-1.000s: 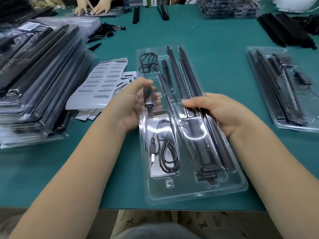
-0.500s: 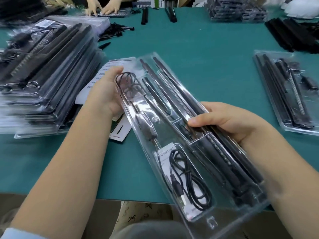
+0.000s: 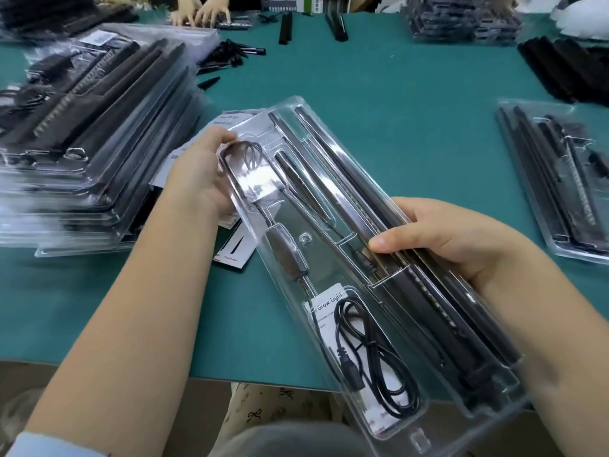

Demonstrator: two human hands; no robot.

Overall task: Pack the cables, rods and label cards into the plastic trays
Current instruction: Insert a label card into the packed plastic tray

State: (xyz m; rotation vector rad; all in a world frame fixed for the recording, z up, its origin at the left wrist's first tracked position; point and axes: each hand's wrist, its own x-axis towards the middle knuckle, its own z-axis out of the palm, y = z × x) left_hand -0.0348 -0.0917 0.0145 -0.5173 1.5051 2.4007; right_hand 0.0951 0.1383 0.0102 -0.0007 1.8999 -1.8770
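I hold a clear plastic tray tilted above the green table, its far end pointing up-left. My left hand grips its upper left edge, thumb curled over the rim. My right hand grips its right side, thumb pressed on the long black rods inside. A coiled black cable lies in the near compartment over a white label card reading "Grow Light". A second cable coil sits at the far end, and a dark inline switch lies mid-tray.
A tall stack of filled trays stands at the left. White label sheets lie under the lifted tray. Another filled tray rests at the right, loose black rods behind it. Another person's hands work at the far edge.
The tray lay flat on the table a second ago; both hands have lifted it, swung its far end to the left and brought it closer to me.
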